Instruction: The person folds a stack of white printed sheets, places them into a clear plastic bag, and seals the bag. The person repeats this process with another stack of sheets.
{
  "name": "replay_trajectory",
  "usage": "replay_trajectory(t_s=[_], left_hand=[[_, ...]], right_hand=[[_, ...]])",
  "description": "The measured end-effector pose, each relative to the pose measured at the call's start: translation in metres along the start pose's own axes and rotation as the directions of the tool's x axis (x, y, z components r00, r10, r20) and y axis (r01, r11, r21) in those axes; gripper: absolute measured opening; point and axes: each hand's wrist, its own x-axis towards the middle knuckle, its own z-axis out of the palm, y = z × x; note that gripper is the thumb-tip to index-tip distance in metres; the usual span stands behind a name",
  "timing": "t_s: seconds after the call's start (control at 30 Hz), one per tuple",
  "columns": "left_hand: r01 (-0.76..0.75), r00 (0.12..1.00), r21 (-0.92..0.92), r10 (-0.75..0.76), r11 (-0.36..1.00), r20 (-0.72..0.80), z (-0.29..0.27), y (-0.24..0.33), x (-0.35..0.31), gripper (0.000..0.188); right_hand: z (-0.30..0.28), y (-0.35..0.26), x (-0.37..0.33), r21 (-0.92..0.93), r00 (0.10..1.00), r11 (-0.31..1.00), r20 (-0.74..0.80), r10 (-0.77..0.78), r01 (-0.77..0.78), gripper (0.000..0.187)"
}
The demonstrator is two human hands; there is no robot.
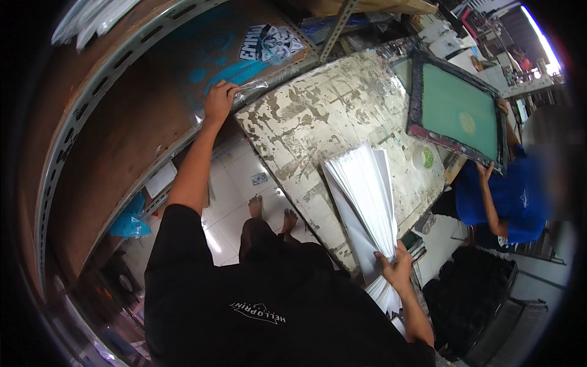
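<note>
At the front edge of the brown shelf, my left hand point(220, 103) has its fingers curled on the edge of a clear plastic bag point(249, 88) with blue print around it. My right hand point(396, 267) grips a thick stack of white paper sheets point(362, 183) near its lower end. The sheets fan out toward the far end and lie over the paint-worn table point(306, 116). Below my grip, more of the sheets spread toward my body. A black-and-white printed graphic point(272, 44) lies farther back on the shelf.
On the right, a co-worker in a blue shirt point(504, 199) holds a dark-framed green printing screen point(461, 110) over the table. A round green-and-white tub point(423, 158) stands near the stack. A perforated metal post point(338, 27) rises behind the shelf. Black cloth point(468, 300) lies at lower right.
</note>
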Motion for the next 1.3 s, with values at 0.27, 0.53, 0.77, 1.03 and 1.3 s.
replay_trajectory(t_s=[0.27,0.53,0.77,1.03,1.3], left_hand=[[-0.311,0.939,-0.305,0.341,0.9,0.051,0.023,0.161,-0.025,0.012],[-0.006,0.929,-0.654,0.246,0.756,0.276,-0.033,0.271,-0.032,0.02],[-0.016,0.91,-0.702,0.301,0.712,0.284,-0.14,0.32,-0.025,0.021],[-0.175,0.932,-0.576,0.323,0.798,0.164,-0.158,0.339,-0.013,0.026],[0.039,0.849,-0.618,0.3,0.785,0.435,-0.122,0.285,0.03,0.031]], right_hand=[[0.001,-0.035,-0.025,0.079,0.982,0.995,-0.185,-0.039,0.054,0.028],[0.002,-0.033,-0.033,0.08,0.948,0.987,-0.297,-0.113,0.143,0.027],[0.02,-0.022,-0.015,0.058,0.947,0.979,-0.271,-0.172,0.194,0.025],[0.013,-0.018,-0.021,0.102,0.926,0.965,-0.321,-0.197,0.241,0.022],[-0.018,-0.03,-0.056,0.116,0.85,0.947,-0.483,-0.211,0.301,0.022]])
